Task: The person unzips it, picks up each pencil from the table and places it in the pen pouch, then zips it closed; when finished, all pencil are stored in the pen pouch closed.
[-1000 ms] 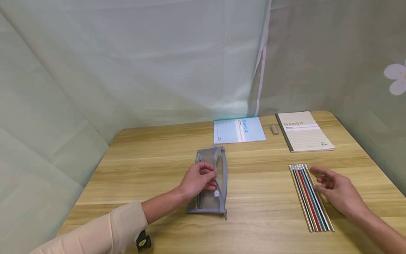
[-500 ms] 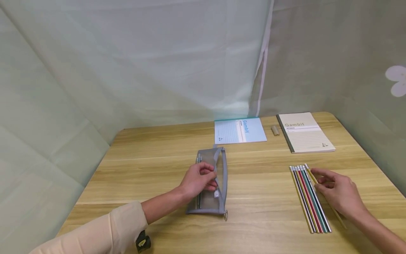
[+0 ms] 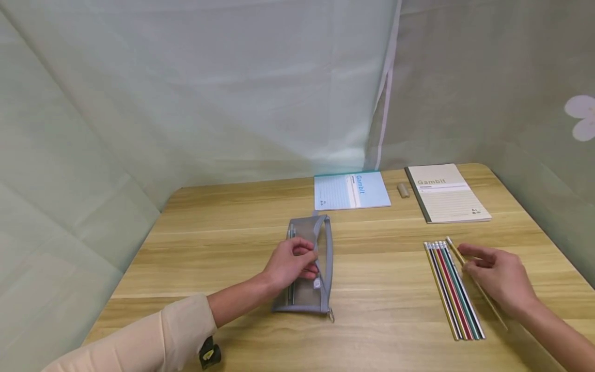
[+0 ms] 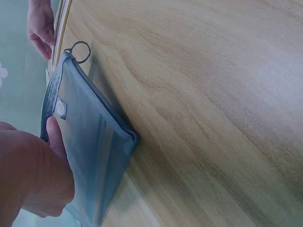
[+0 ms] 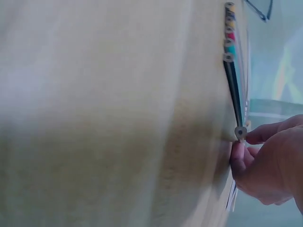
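Note:
My left hand (image 3: pixel 289 263) pinches the near side of a grey mesh pencil case (image 3: pixel 308 297), whose mouth gapes along its right side. Through the mesh, slim pens (image 3: pixel 291 295) show. A ring pull (image 4: pixel 81 52) hangs at the corner of the case in the left wrist view. On the right, my right hand (image 3: pixel 502 279) pinches a gold pencil (image 3: pixel 492 308) between thumb and index finger. This pencil slants away from a row of several pencils (image 3: pixel 460 305) in gold, black, red and green. In the right wrist view, the pencil's end (image 5: pixel 240 132) shows at the fingertips.
At the back of the wooden table (image 3: pixel 223 248) lie a blue notebook (image 3: pixel 334 194) and a cream notebook (image 3: pixel 448 199). Between them is a small beige block (image 3: pixel 403 190). Pale curtains (image 3: pixel 260 93) stand behind the table. A black object (image 3: pixel 210 354) sits by the left sleeve.
The gold pencil has come away from the right end of the row, its near end swinging right, now in my right hand's fingers. My left hand keeps its place on the case.

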{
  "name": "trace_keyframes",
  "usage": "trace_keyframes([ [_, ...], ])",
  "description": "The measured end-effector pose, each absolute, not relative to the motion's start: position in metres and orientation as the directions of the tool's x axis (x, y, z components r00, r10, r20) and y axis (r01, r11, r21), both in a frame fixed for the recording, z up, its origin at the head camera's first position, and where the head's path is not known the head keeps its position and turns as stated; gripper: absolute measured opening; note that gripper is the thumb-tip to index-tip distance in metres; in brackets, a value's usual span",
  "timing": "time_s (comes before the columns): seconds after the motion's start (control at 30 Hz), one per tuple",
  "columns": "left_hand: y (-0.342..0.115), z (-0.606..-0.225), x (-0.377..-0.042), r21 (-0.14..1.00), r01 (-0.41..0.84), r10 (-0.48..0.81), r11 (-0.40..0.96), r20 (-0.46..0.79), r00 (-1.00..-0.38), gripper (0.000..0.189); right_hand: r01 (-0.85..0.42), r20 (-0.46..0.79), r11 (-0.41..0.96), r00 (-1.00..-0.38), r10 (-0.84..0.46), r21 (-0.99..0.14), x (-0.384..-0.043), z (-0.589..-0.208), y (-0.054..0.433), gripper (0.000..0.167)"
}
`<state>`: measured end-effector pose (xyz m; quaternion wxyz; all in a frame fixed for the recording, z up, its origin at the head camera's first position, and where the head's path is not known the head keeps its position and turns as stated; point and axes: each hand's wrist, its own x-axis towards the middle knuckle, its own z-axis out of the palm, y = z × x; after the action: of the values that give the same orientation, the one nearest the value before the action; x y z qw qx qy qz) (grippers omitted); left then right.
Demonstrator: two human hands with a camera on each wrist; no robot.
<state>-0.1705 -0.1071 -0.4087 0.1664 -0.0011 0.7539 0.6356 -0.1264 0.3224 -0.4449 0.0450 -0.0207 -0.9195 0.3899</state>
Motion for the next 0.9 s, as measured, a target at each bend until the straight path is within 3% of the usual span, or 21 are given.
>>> trace_keyframes([
  [0.43, -0.108, -0.407, -0.170, 0.956, -0.208, 0.213, 0.209, -0.252, -0.944, 0.025, 0.146, -0.123, 0.539, -0.989, 0.077, -0.830, -0.151, -0.406, 0.321, 0.051],
  [0.63, -0.107, -0.405, -0.169, 0.958, -0.199, 0.207, 0.206, -0.241, -0.948, 0.024, 0.203, -0.189, 0.378, -0.979, 0.073, -0.903, -0.168, -0.384, 0.299, 0.060],
  [0.9, -0.106, -0.404, -0.167, 0.959, -0.196, 0.193, 0.207, -0.236, -0.952, 0.025, 0.185, -0.199, 0.300, -0.980, -0.017, -0.936, -0.184, -0.372, 0.252, 0.064],
])
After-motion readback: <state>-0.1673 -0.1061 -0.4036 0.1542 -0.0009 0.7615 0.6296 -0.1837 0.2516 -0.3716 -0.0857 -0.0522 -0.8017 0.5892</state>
